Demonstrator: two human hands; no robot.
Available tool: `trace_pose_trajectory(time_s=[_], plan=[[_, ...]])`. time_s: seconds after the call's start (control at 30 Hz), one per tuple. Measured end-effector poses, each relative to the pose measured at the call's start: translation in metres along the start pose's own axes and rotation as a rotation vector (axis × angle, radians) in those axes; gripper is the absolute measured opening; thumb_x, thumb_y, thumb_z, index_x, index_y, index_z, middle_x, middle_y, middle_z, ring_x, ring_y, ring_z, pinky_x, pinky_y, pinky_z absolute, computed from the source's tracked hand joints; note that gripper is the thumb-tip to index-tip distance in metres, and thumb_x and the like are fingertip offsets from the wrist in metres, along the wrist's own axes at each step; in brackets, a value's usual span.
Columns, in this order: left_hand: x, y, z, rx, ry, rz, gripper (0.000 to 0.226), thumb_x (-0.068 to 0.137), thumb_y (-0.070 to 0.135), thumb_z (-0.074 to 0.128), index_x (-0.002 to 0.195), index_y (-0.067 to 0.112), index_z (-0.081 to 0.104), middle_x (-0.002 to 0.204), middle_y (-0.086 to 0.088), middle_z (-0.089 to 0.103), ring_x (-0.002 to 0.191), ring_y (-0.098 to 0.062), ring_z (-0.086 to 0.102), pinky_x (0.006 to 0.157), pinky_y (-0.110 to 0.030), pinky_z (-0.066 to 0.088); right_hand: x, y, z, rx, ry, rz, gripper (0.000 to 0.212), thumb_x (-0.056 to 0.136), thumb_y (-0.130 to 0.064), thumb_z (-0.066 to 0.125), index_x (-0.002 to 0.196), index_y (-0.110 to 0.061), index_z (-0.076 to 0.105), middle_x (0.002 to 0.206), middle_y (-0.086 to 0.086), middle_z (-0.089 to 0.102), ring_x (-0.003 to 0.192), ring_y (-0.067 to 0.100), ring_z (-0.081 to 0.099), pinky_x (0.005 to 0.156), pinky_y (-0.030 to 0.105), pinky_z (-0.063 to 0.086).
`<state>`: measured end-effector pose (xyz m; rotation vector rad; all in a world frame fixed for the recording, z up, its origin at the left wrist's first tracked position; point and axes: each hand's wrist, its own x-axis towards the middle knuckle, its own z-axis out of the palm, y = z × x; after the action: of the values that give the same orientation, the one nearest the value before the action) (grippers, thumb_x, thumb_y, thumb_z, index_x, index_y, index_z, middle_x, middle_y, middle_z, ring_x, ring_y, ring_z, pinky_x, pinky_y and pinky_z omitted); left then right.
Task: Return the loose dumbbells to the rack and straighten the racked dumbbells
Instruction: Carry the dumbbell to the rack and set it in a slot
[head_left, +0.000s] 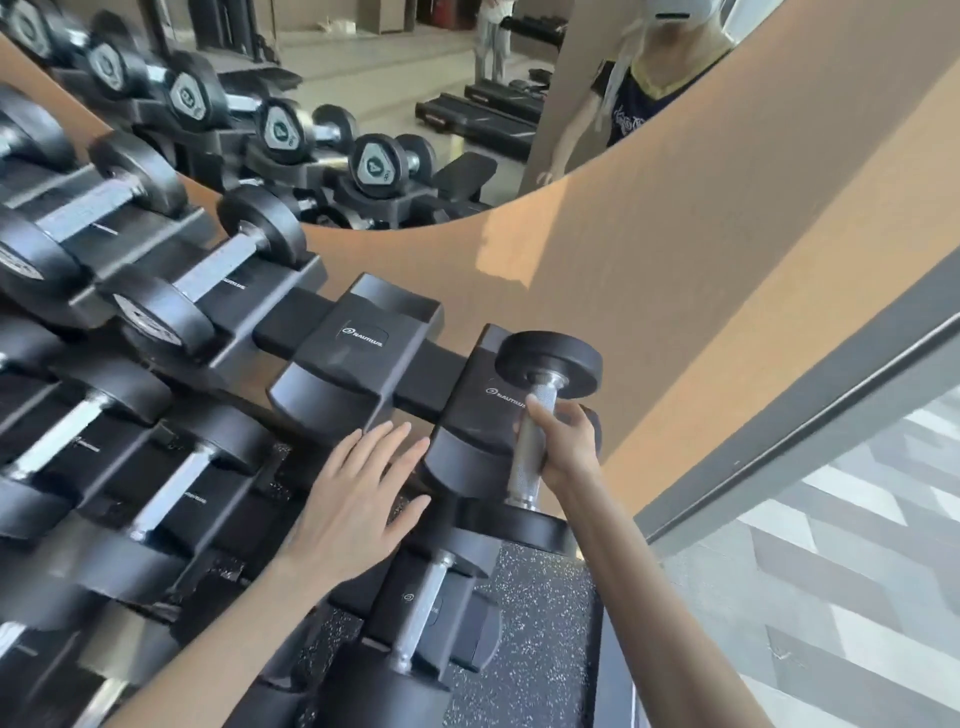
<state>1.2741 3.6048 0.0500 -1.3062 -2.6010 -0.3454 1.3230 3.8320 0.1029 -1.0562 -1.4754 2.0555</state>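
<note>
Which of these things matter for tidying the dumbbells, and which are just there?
Part of the job:
dumbbell, gripped by the right hand
left hand, open
empty cradle
racked dumbbells

Just there:
mirror
orange wall
speckled floor

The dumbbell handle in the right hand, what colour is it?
The handle is silver metal, seen best in the head view.

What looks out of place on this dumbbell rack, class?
Two neighbouring cradles at the right end sit empty: the inner cradle and the end cradle. The right hand grips a dumbbell by its handle just beside the end cradle, not seated in it. The left hand is open, holding nothing.
</note>
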Motion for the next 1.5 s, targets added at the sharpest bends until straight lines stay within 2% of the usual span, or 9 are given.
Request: trace_pose_trajectory(time_s=[0.23,0.5,0.7,0.87,1.03,1.1,1.2,1.37,1.5], plan=[[0.04,0.015,0.013,-0.004,-0.049,-0.019,0.061,0.099,0.051,0.02,0.134,0.014,0.053,0.137,-0.009,0.054,0.128,-0.027,0.048,0.107,-0.043,0.029,0.059,-0.018,0.015,0.04,-0.054,0.074,0.025,0.087,-0.01,0.065,0.103,-0.007,0.046,0.077,0.012,0.06,0.06,0.021,0.057,0.063,0.037,0.051],[0.061,0.0,0.019,0.042,-0.042,-0.023,0.056,0.095,0.049,0.033,0.133,0.013,0.054,0.137,-0.009,0.053,0.128,-0.027,0.047,0.108,-0.043,0.03,0.087,-0.007,0.031,-0.153,-0.022,0.038,0.032,0.089,-0.018,0.064,0.112,-0.008,0.044,0.09,0.013,0.063,0.064,0.017,0.062,0.056,0.029,0.051],[0.067,-0.018,0.027,0.089,-0.087,-0.025,0.058,0.097,0.049,0.03,0.134,0.012,0.053,0.137,-0.011,0.053,0.129,-0.028,0.046,0.108,-0.044,0.032,0.091,-0.006,0.028,-0.375,-0.084,-0.004,0.043,0.081,-0.026,0.072,0.112,-0.015,0.044,0.112,0.011,0.063,0.085,0.023,0.069,0.084,0.044,0.055],[0.066,-0.028,0.016,0.092,-0.083,-0.002,0.058,0.096,0.049,0.03,0.135,0.012,0.051,0.138,-0.012,0.052,0.129,-0.029,0.045,0.108,-0.045,0.033,0.06,-0.016,0.009,-0.734,-0.109,-0.204,0.056,0.085,-0.032,0.067,0.133,-0.011,0.046,0.12,0.004,0.062,0.107,0.019,0.06,0.092,0.034,0.048],[0.037,-0.03,-0.008,0.07,-0.043,0.052,0.056,0.094,0.046,0.036,0.135,0.011,0.051,0.139,-0.013,0.05,0.129,-0.03,0.045,0.107,-0.046,0.033,-0.01,-0.009,-0.006,-0.971,-0.042,-0.613,0.059,0.09,-0.032,0.059,0.14,-0.011,0.038,0.141,0.007,0.044,0.127,0.02,0.044,0.096,0.019,0.03],[0.016,-0.032,-0.018,0.055,-0.03,0.067,0.055,0.095,0.045,0.035,0.135,0.011,0.051,0.139,-0.013,0.05,0.129,-0.031,0.045,0.107,-0.046,0.033,-0.044,0.005,-0.009,-1.075,-0.032,-0.744,0.058,0.091,-0.029,0.058,0.141,-0.008,0.036,0.146,0.01,0.037,0.131,0.025,0.038,0.102,0.024,0.029],[-0.025,-0.036,-0.028,0.037,-0.02,0.091,0.055,0.095,0.045,0.036,0.136,0.011,0.05,0.14,-0.013,0.049,0.129,-0.031,0.044,0.108,-0.047,0.033,-0.087,0.04,-0.01,-1.255,0.037,-0.913,0.058,0.088,-0.027,0.057,0.139,-0.005,0.039,0.145,0.018,0.038,0.13,0.035,0.04,0.104,0.045,0.037],[-0.103,-0.05,-0.033,0.035,-0.043,0.086,0.055,0.094,0.045,0.039,0.137,0.011,0.048,0.141,-0.016,0.047,0.129,-0.034,0.043,0.108,-0.048,0.032,-0.155,0.102,-0.012,-1.496,0.014,-0.851,0.062,0.089,-0.041,0.043,0.142,-0.011,0.035,0.149,0.016,0.033,0.138,0.032,0.03,0.109,0.051,0.028],[-0.173,-0.053,-0.034,0.018,-0.136,0.027,0.057,0.092,0.046,0.038,0.136,0.011,0.047,0.142,-0.017,0.046,0.129,-0.035,0.043,0.108,-0.049,0.032,-0.2,0.144,-0.017,-1.609,-0.101,-0.795,0.061,0.088,-0.041,0.044,0.143,-0.015,0.034,0.15,0.014,0.032,0.139,0.031,0.029,0.109,0.053,0.026]])
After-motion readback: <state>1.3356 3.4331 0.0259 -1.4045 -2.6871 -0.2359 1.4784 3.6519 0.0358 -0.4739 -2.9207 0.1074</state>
